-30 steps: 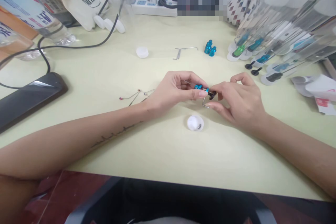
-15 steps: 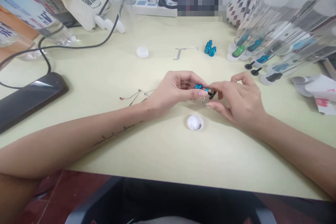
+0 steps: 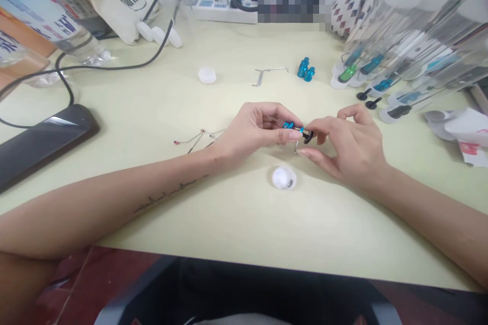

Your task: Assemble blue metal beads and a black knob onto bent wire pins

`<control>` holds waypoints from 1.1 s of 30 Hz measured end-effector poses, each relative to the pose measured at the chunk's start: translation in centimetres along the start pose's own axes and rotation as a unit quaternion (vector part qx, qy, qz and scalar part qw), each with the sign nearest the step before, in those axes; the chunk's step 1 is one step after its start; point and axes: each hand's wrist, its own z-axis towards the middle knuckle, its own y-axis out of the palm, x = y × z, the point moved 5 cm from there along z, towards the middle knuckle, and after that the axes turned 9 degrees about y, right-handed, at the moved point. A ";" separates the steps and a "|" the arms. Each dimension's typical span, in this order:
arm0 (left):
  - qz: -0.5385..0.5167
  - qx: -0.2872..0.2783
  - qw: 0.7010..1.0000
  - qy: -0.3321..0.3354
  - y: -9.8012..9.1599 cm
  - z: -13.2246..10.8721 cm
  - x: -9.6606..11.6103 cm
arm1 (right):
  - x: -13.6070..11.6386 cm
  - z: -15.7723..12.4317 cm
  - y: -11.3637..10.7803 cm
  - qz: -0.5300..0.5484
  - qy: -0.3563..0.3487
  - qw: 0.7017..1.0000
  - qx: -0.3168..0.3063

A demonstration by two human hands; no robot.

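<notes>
My left hand (image 3: 256, 129) pinches a small blue metal part (image 3: 288, 125) threaded on a thin wire, just above the pale table. My right hand (image 3: 348, 144) pinches a small black knob (image 3: 308, 136) at the end of that blue part. A bent metal wire end (image 3: 297, 149) pokes down below my right fingertips. A white round cap (image 3: 283, 177) lies on the table just in front of both hands. Thin wires with tiny red tips (image 3: 192, 139) lie left of my left wrist.
Two blue parts (image 3: 305, 69), a bent metal wire (image 3: 267, 74) and a second white cap (image 3: 207, 75) lie farther back. Clear tubes with caps (image 3: 396, 56) and two black knobs (image 3: 368, 99) fill the right. A black phone (image 3: 40, 139), a cable (image 3: 114, 66) and bottles sit left.
My right fingers have shifted slightly on the black knob; the hands otherwise stay where they were.
</notes>
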 end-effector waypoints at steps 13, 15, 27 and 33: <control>0.012 0.003 1.000 -0.003 0.1 0.0 0.1 | 0.1 0.1 0.2 -0.017 -0.006 1.000 -0.025; 0.006 0.006 1.000 -0.006 0.0 0.0 0.0 | 0.0 0.1 0.1 -0.006 -0.013 1.000 -0.013; 0.014 0.000 1.000 -0.004 0.2 0.0 0.3 | 0.0 0.3 0.4 -0.026 0.002 0.999 -0.034; 0.002 0.001 1.000 -0.012 0.0 -0.1 -0.1 | 0.2 0.0 0.3 -0.005 0.001 1.000 -0.024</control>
